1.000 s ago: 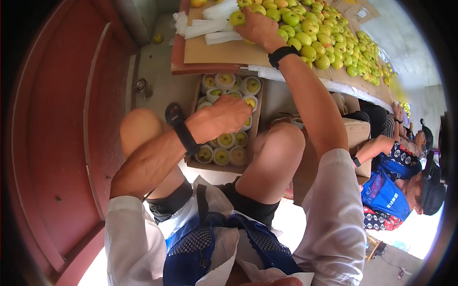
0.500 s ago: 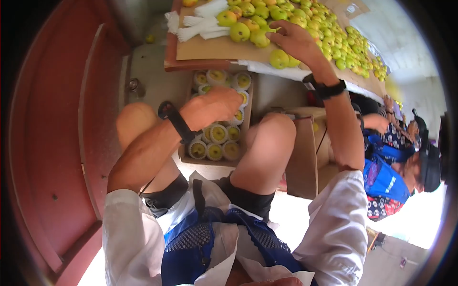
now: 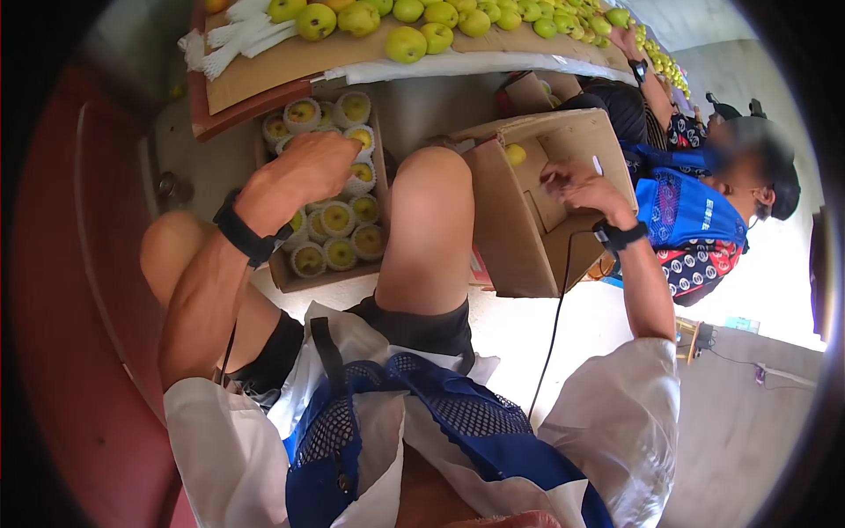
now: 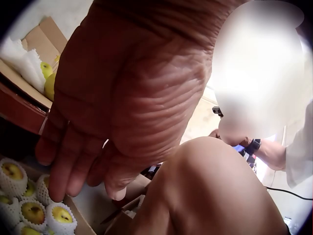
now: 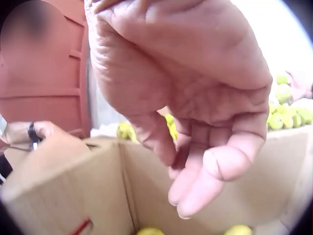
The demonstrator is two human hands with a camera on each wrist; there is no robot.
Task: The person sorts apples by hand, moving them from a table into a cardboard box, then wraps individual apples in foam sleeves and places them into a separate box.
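Note:
My left hand (image 3: pixel 321 167) hangs over a box (image 3: pixel 380 189) of apples (image 3: pixel 340 252) in white foam nets. In the left wrist view the fingers of that hand (image 4: pixel 122 93) extend loosely, holding nothing visible, with netted apples (image 4: pixel 33 212) below and beyond them. My right hand (image 3: pixel 585 187) is over the opening of a cardboard carton (image 3: pixel 515 238), where a yellow-green apple (image 3: pixel 515 154) shows. Seen from the right wrist, the fingers of this hand (image 5: pixel 195 112) are loosely bent with nothing between them; two apples (image 5: pixel 150 231) show low in the carton (image 5: pixel 166 181).
Loose green apples (image 3: pixel 406 44) and white foam nets (image 3: pixel 251 33) lie on the cardboard-covered table (image 3: pixel 264 77) ahead. Another person in a blue vest (image 3: pixel 695 211) is at the right, one hand among the apples. A red door (image 3: pixel 70 264) stands left; a cable (image 3: pixel 556 334) hangs near my right arm.
My right hand has moved from the apples on the table to over the carton at the right. My left hand remains above the box of netted apples. The head view has turned right.

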